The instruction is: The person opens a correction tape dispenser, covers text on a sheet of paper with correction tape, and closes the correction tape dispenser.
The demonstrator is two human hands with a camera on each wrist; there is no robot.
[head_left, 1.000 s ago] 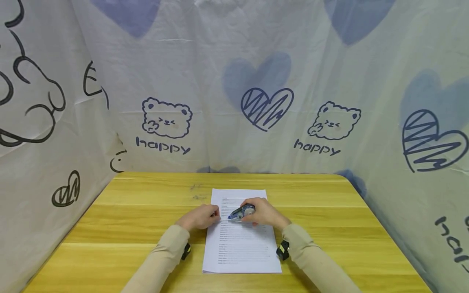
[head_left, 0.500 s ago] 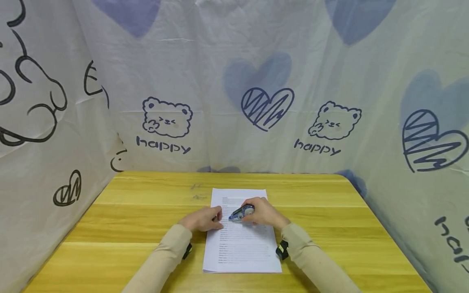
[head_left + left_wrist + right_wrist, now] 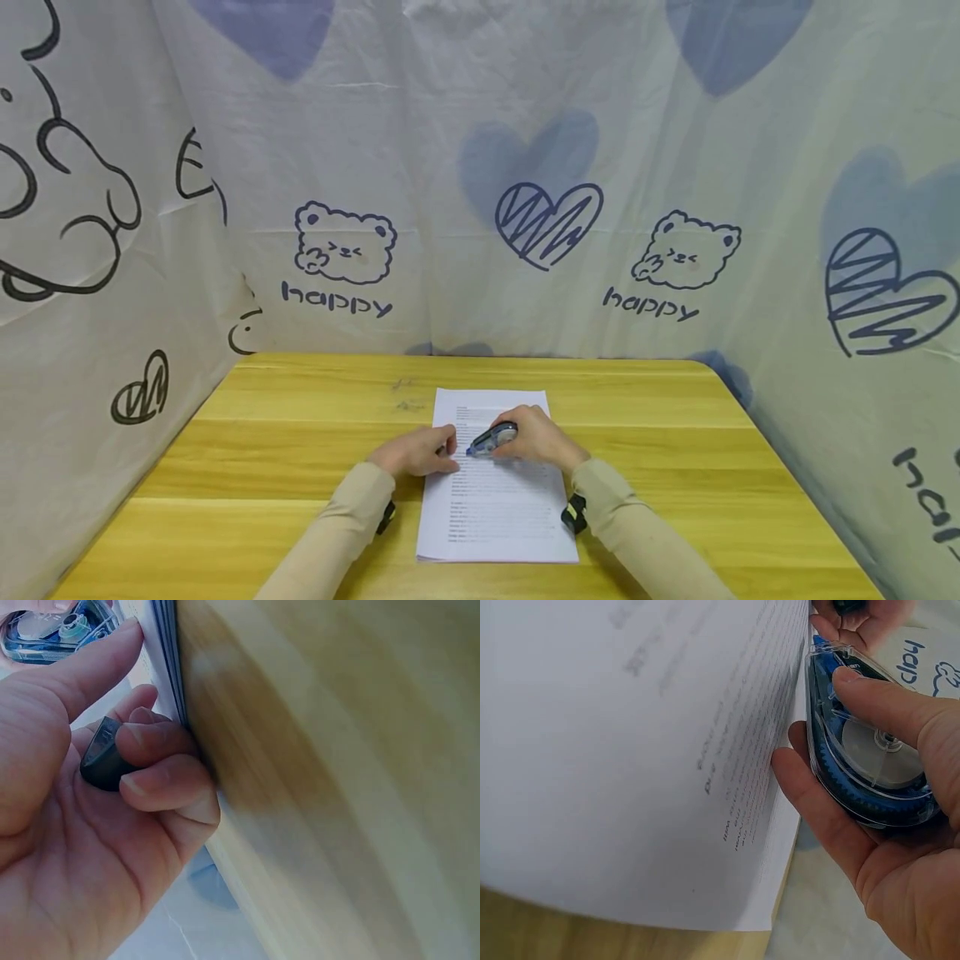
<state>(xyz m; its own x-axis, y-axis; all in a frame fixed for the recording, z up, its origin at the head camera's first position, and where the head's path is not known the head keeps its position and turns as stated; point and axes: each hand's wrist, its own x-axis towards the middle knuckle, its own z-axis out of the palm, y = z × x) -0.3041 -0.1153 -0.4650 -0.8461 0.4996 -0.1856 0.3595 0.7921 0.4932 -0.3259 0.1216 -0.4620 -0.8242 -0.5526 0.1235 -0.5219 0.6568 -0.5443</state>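
My right hand (image 3: pixel 538 437) grips a correction tape dispenser (image 3: pixel 877 750) with a clear shell, blue gears and a white spool. Its blue tip (image 3: pixel 470 452) points left, right at the printed lines of the paper stack (image 3: pixel 502 517). In the right wrist view the thumb lies on one side of the shell and the fingers on the other. At the stack's left edge, my left hand (image 3: pixel 412 450) rests with its thumb and forefinger reaching onto the page. Its curled fingers hold a small dark cap (image 3: pixel 105 754) against the palm, as the left wrist view shows.
The stack lies on a yellow wood-grain table (image 3: pixel 285 425). White cloth (image 3: pixel 450 275) with printed bears and hearts hangs behind the table and along both sides. A black and yellow band (image 3: pixel 574 514) sits on the right wrist.
My left hand has shifted right, its thumb now further onto the page. The right hand has edged slightly left and tilted the dispenser a little. The paper stack stays in place.
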